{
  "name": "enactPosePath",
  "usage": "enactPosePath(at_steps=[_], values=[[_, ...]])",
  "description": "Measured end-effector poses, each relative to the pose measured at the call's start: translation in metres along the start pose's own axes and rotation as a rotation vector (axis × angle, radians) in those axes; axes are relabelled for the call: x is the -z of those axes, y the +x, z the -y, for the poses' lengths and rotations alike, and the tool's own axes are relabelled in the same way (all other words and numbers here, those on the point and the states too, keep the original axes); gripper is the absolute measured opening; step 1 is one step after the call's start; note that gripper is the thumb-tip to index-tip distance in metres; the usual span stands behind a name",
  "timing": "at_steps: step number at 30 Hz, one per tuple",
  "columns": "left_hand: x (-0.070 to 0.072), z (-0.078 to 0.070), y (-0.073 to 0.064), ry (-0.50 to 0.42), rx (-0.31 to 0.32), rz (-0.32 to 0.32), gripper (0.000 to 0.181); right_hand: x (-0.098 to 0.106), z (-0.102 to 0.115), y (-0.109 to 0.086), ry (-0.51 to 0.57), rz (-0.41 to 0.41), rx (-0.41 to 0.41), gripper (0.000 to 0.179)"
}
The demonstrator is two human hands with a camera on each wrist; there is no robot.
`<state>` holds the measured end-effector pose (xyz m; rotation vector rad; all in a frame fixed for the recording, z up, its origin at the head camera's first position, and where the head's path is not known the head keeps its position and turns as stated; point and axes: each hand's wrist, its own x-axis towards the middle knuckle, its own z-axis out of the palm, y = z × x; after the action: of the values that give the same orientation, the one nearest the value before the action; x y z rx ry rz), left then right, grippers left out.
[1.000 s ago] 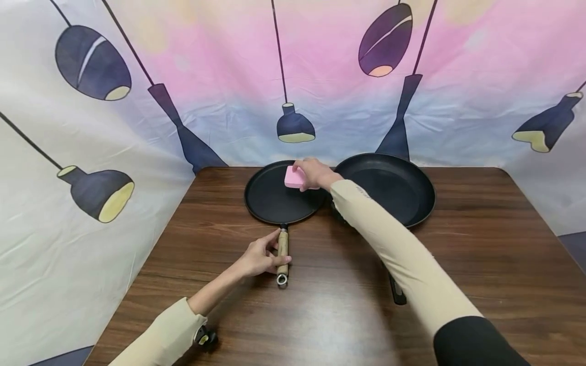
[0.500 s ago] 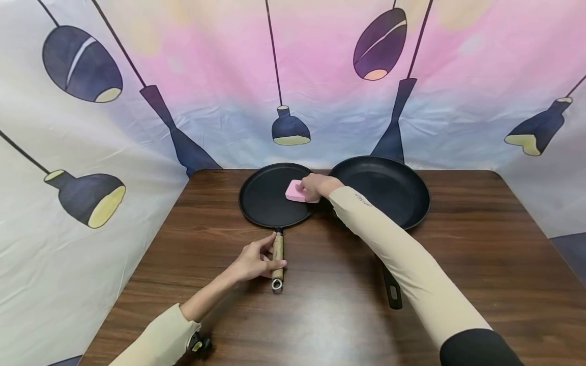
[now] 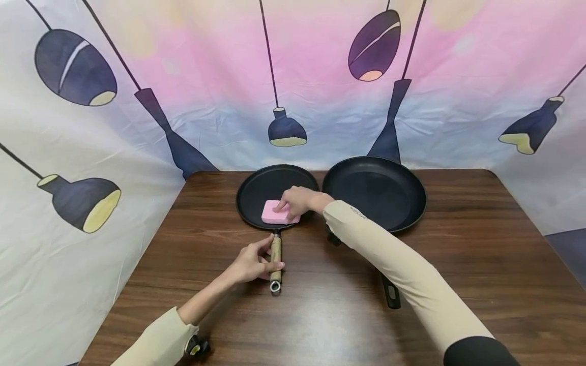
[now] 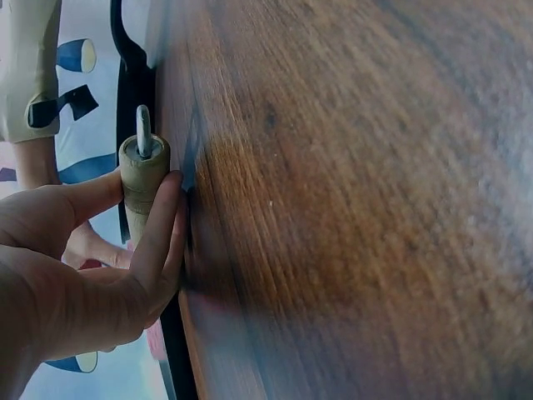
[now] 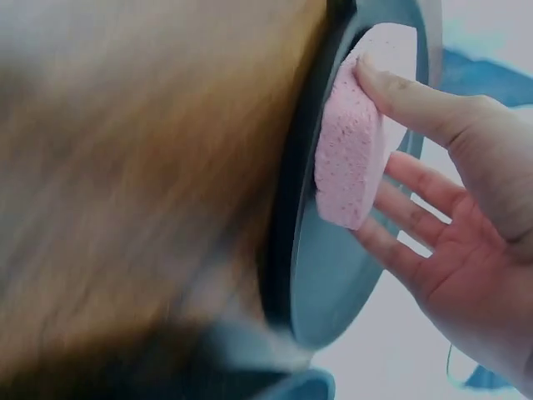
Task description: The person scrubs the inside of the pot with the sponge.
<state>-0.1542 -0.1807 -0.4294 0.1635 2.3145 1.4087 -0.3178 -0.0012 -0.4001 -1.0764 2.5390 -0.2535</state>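
In the head view a flat black pan (image 3: 256,195) lies on the wooden table, its handle (image 3: 276,249) pointing toward me. My left hand (image 3: 251,263) pinches that light wooden handle between thumb and fingers; the left wrist view shows the handle (image 4: 143,179) with its metal ring end. My right hand (image 3: 297,200) grips a pink sponge (image 3: 274,212) by its edges, against the near part of the pan's surface. In the right wrist view the thumb lies on the sponge (image 5: 348,154), with the fingers along its other side.
A larger, deeper black frying pan (image 3: 375,193) stands just right of the flat pan. Its black handle (image 3: 391,295) runs toward me, partly under my right forearm. Behind the wooden table (image 3: 480,244) hangs a cloth backdrop (image 3: 220,76) printed with lamps.
My right hand has moved the sponge from the flat pan's far right part toward its near edge. My left hand keeps its hold on the handle. The head view has shifted slightly.
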Motion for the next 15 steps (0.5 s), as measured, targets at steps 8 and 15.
enactPosePath(at_steps=[8, 15], values=[[0.000, 0.001, 0.000, -0.011, 0.020, -0.011, 0.086, -0.017, 0.025, 0.028, -0.059, -0.128, 0.057, 0.050], [-0.003, 0.001, 0.000, -0.014, 0.017, -0.003, 0.087, -0.017, 0.036, 0.057, -0.160, -0.163, 0.020, 0.050]])
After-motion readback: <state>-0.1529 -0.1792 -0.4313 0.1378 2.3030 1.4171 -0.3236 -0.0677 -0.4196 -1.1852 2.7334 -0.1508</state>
